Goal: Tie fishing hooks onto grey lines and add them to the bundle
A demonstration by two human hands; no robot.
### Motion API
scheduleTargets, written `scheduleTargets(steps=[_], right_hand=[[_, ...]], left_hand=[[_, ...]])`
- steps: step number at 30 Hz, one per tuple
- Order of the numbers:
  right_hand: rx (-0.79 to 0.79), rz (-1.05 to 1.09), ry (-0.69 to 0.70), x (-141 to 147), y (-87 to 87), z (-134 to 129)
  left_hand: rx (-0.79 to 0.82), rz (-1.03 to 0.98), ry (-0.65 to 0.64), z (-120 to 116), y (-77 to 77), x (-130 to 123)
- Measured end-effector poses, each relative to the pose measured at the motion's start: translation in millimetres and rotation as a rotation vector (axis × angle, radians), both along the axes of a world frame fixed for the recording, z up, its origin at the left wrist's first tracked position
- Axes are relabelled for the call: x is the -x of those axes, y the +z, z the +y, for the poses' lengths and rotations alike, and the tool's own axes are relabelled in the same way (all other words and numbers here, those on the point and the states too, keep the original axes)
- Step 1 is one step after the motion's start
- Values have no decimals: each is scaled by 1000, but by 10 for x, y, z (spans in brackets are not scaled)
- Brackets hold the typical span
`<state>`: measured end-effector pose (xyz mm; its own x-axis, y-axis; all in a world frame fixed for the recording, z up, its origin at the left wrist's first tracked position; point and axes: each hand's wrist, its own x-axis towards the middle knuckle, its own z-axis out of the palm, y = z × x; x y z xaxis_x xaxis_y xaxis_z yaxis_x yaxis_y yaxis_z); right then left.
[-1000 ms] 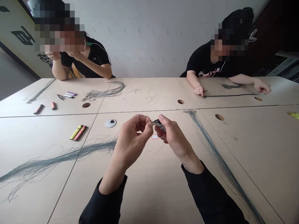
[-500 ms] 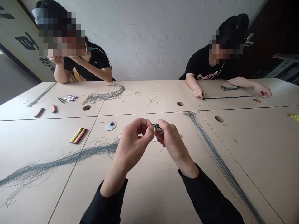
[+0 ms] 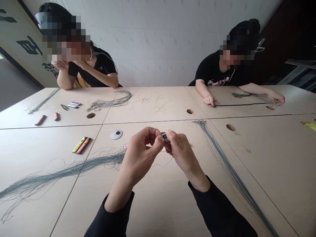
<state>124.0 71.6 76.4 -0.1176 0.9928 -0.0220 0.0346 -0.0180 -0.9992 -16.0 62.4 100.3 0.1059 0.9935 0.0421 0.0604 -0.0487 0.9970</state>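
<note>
Left hand point(image 3: 140, 154) pinched something too fine to tell against a small lighter point(image 3: 166, 138) gripped in the right hand point(image 3: 181, 153); both narrow, steady, close together above the bench point(image 3: 158, 197).

Two bare hands meet in the middle of the view, raised just above the surface in front of the person, with the knuckles facing up and away. The left hand point(image 3: 139, 154) comes in from the near left, its thumb and fingertips point(image 3: 158, 135) curled into a tight pinch, while the right hand point(image 3: 182, 153) comes in from the near right, its fingers bent inward and nearly touching the left fingertips. Both forearms angle up toward each other from the near edge of the view, bare at the wrists, with the left black sleeve point(image 3: 112, 219) and right black sleeve point(image 3: 218, 210) ending just behind them.
</note>
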Motion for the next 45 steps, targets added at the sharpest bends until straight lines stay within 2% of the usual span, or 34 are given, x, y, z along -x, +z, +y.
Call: scheduleTargets(steps=[6, 12, 15, 23, 33, 40, 45], right_hand=[[-28, -16, 24, -9, 11, -6], [-3, 52, -64, -25, 68, 6], [-52, 96, -79, -54, 100, -2], [-140, -73, -1, -159, 206, -59], [-137, -61, 5, -183, 197, -64], [-161, -176, 30, -211, 226, -54], [-158, -181, 35, -202, 197, -57]], left_hand=[[2, 15, 6, -12, -4, 14], [-14, 35, 35, -9, 5, 25], [-15, 28, 45, -10, 13, 30], [-23, 30, 62, -16, 30, 31], [2, -19, 74, -29, 51, 13], [-7, -4, 61, -21, 38, 22], [-8, -13, 48, -28, 14, 32]])
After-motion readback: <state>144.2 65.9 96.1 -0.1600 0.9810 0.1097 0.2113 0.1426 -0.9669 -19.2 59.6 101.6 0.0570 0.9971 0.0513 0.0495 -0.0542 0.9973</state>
